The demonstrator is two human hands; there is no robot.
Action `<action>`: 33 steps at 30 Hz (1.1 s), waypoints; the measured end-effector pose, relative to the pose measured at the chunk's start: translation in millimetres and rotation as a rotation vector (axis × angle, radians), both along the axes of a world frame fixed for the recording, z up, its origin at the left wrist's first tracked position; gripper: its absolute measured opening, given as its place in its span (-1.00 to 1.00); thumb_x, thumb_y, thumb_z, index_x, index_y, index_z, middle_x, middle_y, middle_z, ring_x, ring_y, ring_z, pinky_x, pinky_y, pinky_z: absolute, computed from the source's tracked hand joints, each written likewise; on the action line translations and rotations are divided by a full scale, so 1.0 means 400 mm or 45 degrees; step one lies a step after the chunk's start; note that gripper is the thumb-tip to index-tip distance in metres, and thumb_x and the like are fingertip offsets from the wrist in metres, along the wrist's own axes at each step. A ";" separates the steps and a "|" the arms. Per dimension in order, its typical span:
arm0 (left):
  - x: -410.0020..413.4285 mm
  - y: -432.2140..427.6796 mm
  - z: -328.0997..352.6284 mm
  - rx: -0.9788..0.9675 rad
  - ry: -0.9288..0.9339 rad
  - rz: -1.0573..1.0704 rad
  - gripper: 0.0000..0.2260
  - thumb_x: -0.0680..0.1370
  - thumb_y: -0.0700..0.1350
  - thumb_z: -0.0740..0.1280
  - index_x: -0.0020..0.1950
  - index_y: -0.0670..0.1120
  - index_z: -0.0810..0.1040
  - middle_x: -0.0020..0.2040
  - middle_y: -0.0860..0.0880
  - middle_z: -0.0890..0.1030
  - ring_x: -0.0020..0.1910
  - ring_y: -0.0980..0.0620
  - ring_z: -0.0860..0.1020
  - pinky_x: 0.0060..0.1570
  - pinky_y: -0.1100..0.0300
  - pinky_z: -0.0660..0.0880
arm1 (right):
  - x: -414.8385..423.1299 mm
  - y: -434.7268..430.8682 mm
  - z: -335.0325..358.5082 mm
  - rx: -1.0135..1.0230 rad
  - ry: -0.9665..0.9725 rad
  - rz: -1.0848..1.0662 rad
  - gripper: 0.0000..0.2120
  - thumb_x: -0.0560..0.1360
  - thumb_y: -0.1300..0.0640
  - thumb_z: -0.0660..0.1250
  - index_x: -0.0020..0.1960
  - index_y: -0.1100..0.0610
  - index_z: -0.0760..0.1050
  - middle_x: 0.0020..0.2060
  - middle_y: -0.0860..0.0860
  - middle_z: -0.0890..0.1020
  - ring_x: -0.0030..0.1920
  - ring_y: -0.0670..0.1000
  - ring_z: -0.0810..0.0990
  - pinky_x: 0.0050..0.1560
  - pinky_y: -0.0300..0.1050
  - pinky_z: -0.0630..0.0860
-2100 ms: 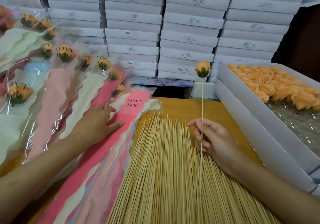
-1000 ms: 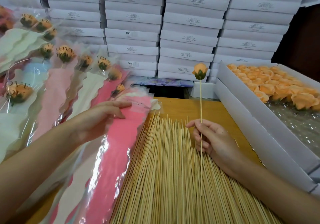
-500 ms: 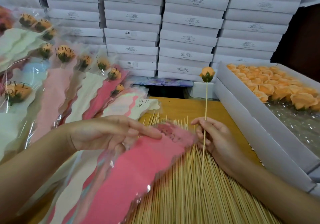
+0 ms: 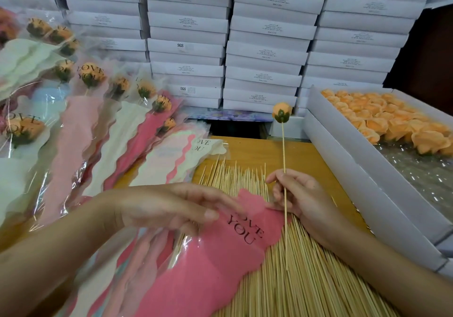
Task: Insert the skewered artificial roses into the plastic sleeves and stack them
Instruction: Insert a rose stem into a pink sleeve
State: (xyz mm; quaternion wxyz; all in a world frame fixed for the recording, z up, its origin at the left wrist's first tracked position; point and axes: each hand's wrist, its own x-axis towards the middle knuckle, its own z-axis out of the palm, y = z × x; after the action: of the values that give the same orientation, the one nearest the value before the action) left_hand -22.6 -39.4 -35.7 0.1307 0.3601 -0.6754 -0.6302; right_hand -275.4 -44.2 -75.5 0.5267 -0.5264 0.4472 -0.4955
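My right hand [image 4: 297, 195] pinches a bamboo skewer upright, with an orange rose [image 4: 282, 112] on its top end. My left hand [image 4: 171, 210] holds the top of a pink plastic sleeve [image 4: 215, 250] printed "LOVE YOU", lying slanted over the skewer pile. The sleeve's upper edge touches my right fingers. A stack of sleeved roses [image 4: 88, 110] fans out at the left. Flat sleeves without roses [image 4: 169, 159] lie beside them.
A broad pile of loose bamboo skewers [image 4: 294, 280] covers the wooden table [image 4: 269, 150] in front of me. An open white box of orange rose heads [image 4: 392, 123] stands at the right. White cartons [image 4: 245, 42] are stacked like a wall behind.
My left hand lifted a pink sleeve off the flat stack and carried it right, up to my right hand. The rose skewer stayed upright and shifted slightly.
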 end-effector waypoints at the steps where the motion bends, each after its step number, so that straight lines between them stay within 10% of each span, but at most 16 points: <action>1: -0.006 -0.001 0.000 0.029 0.080 -0.047 -0.64 0.55 -0.17 0.33 0.36 -0.05 0.51 0.38 -0.05 0.50 0.20 0.01 0.57 0.25 -0.01 0.47 | 0.002 0.000 0.001 -0.003 0.013 0.003 -0.76 0.64 0.15 0.17 -0.06 0.22 0.55 -0.45 -0.01 0.49 -0.49 -0.12 0.38 -0.10 -0.05 0.63; 5: -0.026 -0.011 -0.022 0.106 0.202 0.100 -0.58 0.50 -0.18 0.35 0.36 -0.02 0.49 0.31 -0.05 0.57 0.29 -0.12 0.53 0.36 -0.10 0.39 | 0.003 0.004 0.002 -0.028 0.090 0.012 -0.75 0.63 0.12 0.18 -0.06 0.22 0.56 -0.45 -0.04 0.51 -0.43 -0.14 0.50 -0.08 -0.04 0.63; 14: -0.037 -0.032 -0.060 -0.350 0.277 0.538 -0.82 0.42 -0.06 0.45 -0.02 -0.06 0.71 -0.06 -0.08 0.71 -0.12 0.04 0.65 -0.13 0.30 0.58 | -0.007 -0.003 0.009 -0.156 0.021 -0.002 -0.80 0.56 0.05 0.26 -0.05 0.10 0.63 -0.38 -0.04 0.45 -0.49 -0.13 0.31 -0.50 -0.29 0.32; 20: -0.021 -0.050 -0.085 -0.409 0.265 0.596 -0.87 0.39 -0.15 0.52 -0.13 -0.06 0.61 -0.34 -0.23 0.52 -0.31 -0.16 0.47 -0.27 0.13 0.46 | -0.012 -0.014 0.033 -0.244 -0.092 -0.093 -0.81 0.59 0.15 0.26 0.15 0.07 0.58 -0.39 -0.09 0.47 -0.50 -0.15 0.30 -0.51 -0.30 0.31; 27: -0.014 -0.047 -0.092 -0.260 0.310 0.351 -0.58 0.47 -0.31 0.32 0.28 -0.01 0.56 -0.41 -0.04 0.42 -0.45 0.11 0.45 -0.36 0.31 0.45 | -0.015 -0.008 0.063 -0.315 -0.147 -0.320 -0.85 0.61 0.22 0.25 0.14 0.09 0.52 -0.38 -0.05 0.51 -0.47 -0.14 0.40 -0.47 -0.27 0.42; 33: -0.025 -0.046 -0.094 -0.366 0.332 0.549 -0.77 0.45 -0.11 0.49 0.10 -0.01 0.67 -0.10 -0.29 0.64 -0.16 -0.11 0.51 -0.11 0.10 0.45 | -0.018 -0.007 0.071 -0.365 -0.164 -0.408 -0.84 0.66 0.20 0.15 0.12 0.14 0.49 -0.35 -0.05 0.61 -0.39 -0.11 0.59 -0.43 -0.28 0.51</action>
State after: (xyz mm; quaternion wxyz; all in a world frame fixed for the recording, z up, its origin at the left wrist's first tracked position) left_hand -32.8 -57.9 -73.4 0.3969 0.3892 -0.6431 -0.5267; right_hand -282.5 -46.8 -47.1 0.3884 -0.4855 0.4156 -0.6638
